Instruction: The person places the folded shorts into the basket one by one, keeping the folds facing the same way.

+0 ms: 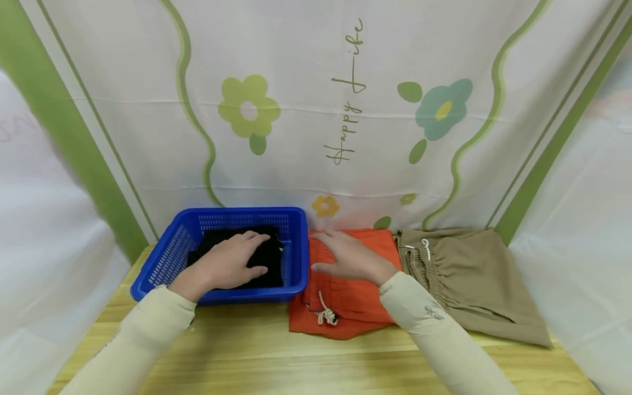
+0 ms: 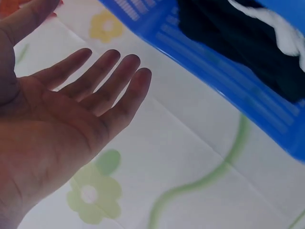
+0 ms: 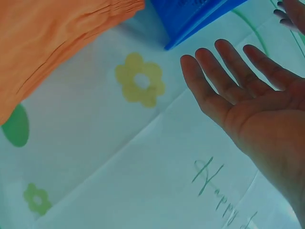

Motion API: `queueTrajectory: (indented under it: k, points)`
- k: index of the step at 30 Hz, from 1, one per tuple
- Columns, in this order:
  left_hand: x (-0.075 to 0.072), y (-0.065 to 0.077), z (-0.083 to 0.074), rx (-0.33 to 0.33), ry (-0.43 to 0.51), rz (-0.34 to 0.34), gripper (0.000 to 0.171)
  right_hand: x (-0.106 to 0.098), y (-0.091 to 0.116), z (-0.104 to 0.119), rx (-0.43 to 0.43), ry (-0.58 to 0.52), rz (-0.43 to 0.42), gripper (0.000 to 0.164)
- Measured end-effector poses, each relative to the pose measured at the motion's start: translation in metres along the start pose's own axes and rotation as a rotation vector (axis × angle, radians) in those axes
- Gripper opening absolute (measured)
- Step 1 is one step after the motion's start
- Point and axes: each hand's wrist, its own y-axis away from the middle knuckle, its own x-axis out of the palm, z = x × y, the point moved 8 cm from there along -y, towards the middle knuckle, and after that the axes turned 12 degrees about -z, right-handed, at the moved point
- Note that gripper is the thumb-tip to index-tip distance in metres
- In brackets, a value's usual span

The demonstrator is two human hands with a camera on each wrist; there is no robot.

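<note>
In the head view my left hand (image 1: 232, 262) hovers over a blue plastic basket (image 1: 296, 274), fingers spread and holding nothing. Black folded cloth (image 1: 271, 274) lies inside the basket; a white cord or trim (image 2: 267, 21) shows on it in the left wrist view. My right hand (image 1: 348, 257) is above orange-red drawstring shorts (image 1: 365, 299), just right of the basket, its fingers extended with nothing in them. The shorts lie folded on the table, a knotted pale cord (image 1: 326, 315) at their near side. Both wrist views show the palms bare.
Khaki drawstring shorts (image 1: 489, 280) lie flat to the right, beside the orange pair. Behind everything hangs a white curtain (image 1: 306, 131) printed with flowers and lettering. The wooden table (image 1: 247, 351) runs toward me in front of the basket. White fabric also hangs at both sides.
</note>
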Motion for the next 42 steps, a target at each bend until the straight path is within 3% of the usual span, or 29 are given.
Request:
queueTrajectory:
  k: [11,18,22,32,42]
  points:
    - [0.007,0.003,-0.05,0.084,0.047,-0.198,0.054,-0.013,0.033,-0.04,0.109,-0.015,-0.05,0.074]
    - [0.014,0.008,-0.074,0.122,0.161,-0.255,0.041,-0.015,0.05,-0.068,0.164,-0.019,-0.09,0.073]
    - [0.023,0.011,-0.088,0.169,0.208,-0.243,0.035,-0.014,0.058,-0.082,0.187,-0.023,-0.109,0.069]
    - [0.06,0.02,-0.112,0.208,0.31,-0.104,0.034,-0.003,0.076,-0.122,0.331,-0.04,-0.084,0.061]
    - [0.09,0.025,-0.12,0.185,0.217,-0.028,0.043,0.0,0.089,-0.15,0.423,0.007,-0.11,0.059]
